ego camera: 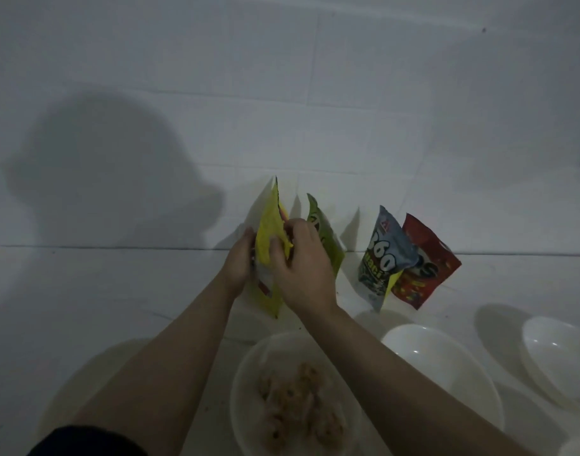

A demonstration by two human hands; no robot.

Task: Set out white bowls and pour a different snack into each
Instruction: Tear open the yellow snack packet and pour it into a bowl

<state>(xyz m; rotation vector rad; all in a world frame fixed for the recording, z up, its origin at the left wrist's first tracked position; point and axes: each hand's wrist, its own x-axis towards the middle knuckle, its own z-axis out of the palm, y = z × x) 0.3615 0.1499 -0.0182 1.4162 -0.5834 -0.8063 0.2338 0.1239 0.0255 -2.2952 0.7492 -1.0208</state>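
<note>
Both hands on the yellow snack bag near the surface's far edge: left hand grips one side, right hand pinches the other, above the filled bowl.

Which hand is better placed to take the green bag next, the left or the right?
The right hand, probably. It grips the yellow bag on the side facing the green bag, which stands just behind it. The left hand holds the yellow bag's far side, so it would have to cross over.
</note>
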